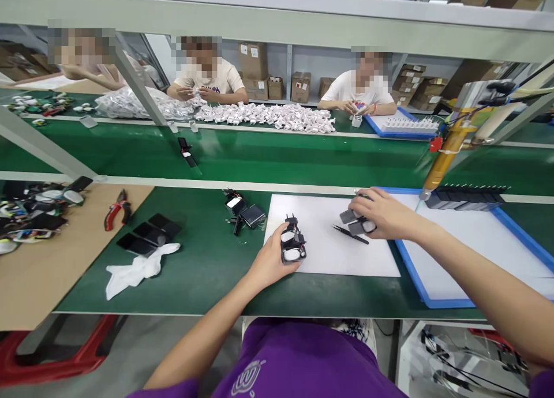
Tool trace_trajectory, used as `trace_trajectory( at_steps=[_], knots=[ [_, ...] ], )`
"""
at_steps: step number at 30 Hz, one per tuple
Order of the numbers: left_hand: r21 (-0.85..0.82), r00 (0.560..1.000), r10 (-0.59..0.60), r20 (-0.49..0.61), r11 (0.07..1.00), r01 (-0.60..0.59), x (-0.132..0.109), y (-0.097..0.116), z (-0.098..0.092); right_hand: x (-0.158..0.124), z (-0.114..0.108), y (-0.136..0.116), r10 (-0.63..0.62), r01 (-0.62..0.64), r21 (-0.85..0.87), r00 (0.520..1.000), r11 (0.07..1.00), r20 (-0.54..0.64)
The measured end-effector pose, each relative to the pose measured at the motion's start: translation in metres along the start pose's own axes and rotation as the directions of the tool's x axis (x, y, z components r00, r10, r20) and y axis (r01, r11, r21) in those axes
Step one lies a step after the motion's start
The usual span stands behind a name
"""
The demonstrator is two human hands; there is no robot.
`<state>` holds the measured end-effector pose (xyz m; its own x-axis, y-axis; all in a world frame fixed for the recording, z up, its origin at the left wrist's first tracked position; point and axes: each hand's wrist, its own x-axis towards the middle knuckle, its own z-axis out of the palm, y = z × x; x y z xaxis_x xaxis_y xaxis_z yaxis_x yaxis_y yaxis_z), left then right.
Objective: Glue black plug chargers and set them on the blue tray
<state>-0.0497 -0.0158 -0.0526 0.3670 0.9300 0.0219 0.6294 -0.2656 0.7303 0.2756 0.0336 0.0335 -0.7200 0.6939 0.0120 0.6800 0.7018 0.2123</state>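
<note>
Green workbench matting (208, 271) carries a white sheet (329, 259). The left hand (270, 262) clasps a black plug assembly (293, 245) standing at its fingertips. The right hand (383, 213) curls onto small grey parts (352, 220), but I cannot tell whether it grips them. Black tweezers (350, 235) lie just beneath those fingers.

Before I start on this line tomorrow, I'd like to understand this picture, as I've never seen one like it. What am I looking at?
One camera on a worker's head looks down at their own bare hands; there is no robot. The left hand holds a small black-and-white part at the edge of a white sheet on the green bench. The right hand rests on grey pieces beside tweezers. Pliers and a white cloth lie to the left. Other people work opposite.
</note>
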Motion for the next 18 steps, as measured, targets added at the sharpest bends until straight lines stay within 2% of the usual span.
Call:
trace_trajectory(
  at_steps=[3, 7, 10, 13, 18],
  knots=[
    [0.056, 0.997, -0.006, -0.081, 0.998, 0.011, 0.002, 0.003, 0.003, 0.008, -0.009, -0.039, -0.134, 0.133, 0.035, 0.99, 0.991, 0.032],
    [0.115, 0.966, 0.073, -0.247, 0.992, -0.045, 0.018, 0.003, 0.004, 0.02, -0.001, -0.074, -0.292, 0.289, 0.052, 0.954, 0.956, 0.065],
    [0.129, 0.945, 0.102, -0.31, 0.99, -0.064, 0.037, 0.002, 0.007, 0.033, 0.007, -0.08, -0.329, 0.329, 0.016, 0.943, 0.944, 0.051],
    [0.134, 0.953, 0.094, -0.29, 0.989, -0.057, 0.051, 0.001, 0.015, 0.044, 0.012, -0.077, -0.325, 0.326, -0.006, 0.944, 0.945, 0.047],
    [0.068, 0.973, 0.05, -0.226, 0.997, -0.036, 0.046, -0.001, 0.02, 0.038, 0.022, -0.071, -0.262, 0.263, 0.103, 0.965, 0.959, -0.025]
  ],
)
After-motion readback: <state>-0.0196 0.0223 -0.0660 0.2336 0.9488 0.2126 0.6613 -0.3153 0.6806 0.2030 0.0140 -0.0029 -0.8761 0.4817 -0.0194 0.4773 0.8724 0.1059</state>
